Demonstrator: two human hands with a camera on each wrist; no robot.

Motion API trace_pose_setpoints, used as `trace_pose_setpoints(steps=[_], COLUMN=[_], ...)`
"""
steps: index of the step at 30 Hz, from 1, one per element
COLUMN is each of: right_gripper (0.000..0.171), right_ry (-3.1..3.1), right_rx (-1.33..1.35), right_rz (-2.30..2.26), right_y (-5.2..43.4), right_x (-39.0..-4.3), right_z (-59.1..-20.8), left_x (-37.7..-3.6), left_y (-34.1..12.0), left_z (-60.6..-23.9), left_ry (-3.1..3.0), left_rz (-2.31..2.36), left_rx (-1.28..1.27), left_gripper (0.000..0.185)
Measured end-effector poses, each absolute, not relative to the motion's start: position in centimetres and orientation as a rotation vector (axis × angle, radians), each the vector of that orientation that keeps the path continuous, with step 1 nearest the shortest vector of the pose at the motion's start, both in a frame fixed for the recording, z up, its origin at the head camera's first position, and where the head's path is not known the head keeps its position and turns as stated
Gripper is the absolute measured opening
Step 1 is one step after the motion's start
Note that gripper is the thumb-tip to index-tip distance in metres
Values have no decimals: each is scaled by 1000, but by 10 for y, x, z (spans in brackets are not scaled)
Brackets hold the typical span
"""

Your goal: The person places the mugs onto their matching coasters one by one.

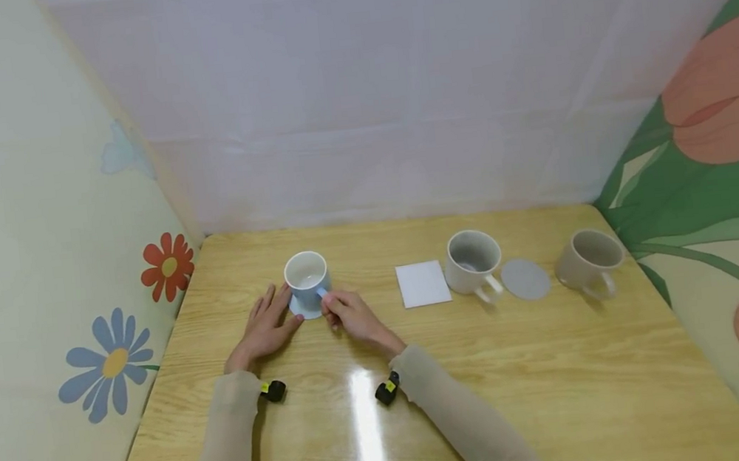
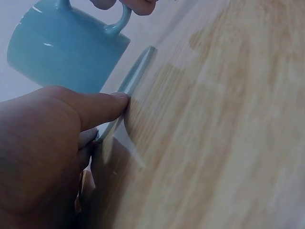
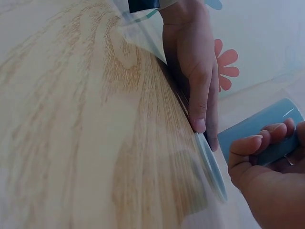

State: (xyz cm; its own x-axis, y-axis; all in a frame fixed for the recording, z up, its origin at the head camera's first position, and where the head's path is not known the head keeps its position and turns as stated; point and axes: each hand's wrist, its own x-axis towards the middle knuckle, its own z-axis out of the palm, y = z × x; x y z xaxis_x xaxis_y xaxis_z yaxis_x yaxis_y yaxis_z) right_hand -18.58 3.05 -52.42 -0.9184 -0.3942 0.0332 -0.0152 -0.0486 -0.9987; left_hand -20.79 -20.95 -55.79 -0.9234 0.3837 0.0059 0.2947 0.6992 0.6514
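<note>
A light blue mug (image 1: 307,277) with a white inside is held by its handle in my right hand (image 1: 354,315). Its base hovers just above a round light blue coaster (image 2: 138,71) in the left wrist view. Palm down on the wood, my left hand (image 1: 265,328) has its fingers extended. The left thumb touches the coaster's near edge, and the other fingers reach along its left side. In the right wrist view, the right fingers (image 3: 271,136) curl at the mug's handle.
Right of the hands lies a square white coaster (image 1: 424,284), with a white mug (image 1: 473,261) beside it. Farther right are a round grey coaster (image 1: 525,279) and a greyish-beige mug (image 1: 589,263). White sheeting (image 1: 357,98) backs the wooden table (image 1: 559,390); printed flower panels flank it.
</note>
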Motion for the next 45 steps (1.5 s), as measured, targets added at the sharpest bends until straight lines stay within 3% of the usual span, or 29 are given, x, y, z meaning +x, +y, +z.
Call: trace_pose_setpoints(steps=[33,45], right_gripper=[35,34], right_ry=[1871,1847], right_rx=[-388,-347], right_rz=[-2070,-2053], right_y=[26,22], right_x=[-188,-188], right_z=[-534,-533], left_x=[-208,-207], left_y=[-207,-209], left_z=[-558,-555], left_ry=[2811,2780], left_rz=[1093,998], left_rx=[614,518], left_gripper=[75,78])
